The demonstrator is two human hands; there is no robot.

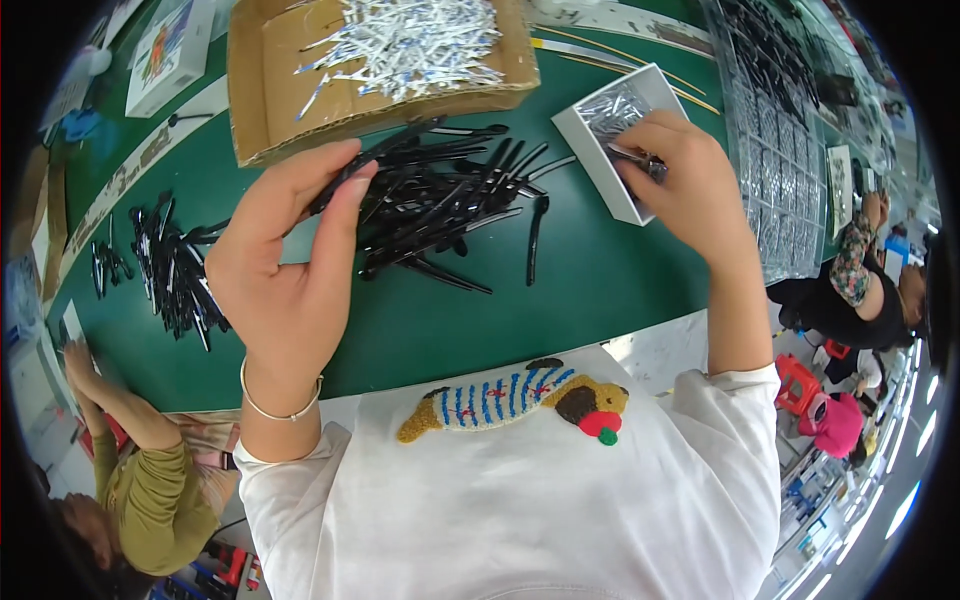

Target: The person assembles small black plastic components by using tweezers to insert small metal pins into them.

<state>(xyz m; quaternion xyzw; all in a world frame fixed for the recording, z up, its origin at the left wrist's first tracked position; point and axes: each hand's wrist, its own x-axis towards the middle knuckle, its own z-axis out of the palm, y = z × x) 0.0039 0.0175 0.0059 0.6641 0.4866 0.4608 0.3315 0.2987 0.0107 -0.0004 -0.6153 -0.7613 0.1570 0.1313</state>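
Observation:
My left hand (290,240) is closed, pinching a slender black plastic piece (350,172) between thumb and fingers. Just beyond it lies a loose heap of glossy black plastic pieces (440,200), long and slightly curved; a single one (537,240) rests apart to the right. At the white box (600,165), my right hand (685,170) has its fingers curled over the near side, closed on small shiny metal pieces (640,160). Their exact shape is partly hidden by the fingers. More thin silvery parts (615,108) fill the box.
A cardboard tray (240,110) of white strips with blue marks stands at the back. Another black pile (175,265) lies left on the green table (440,335). Clear compartment trays (780,180) line the right. Co-workers (160,490) sit at left and right (865,290).

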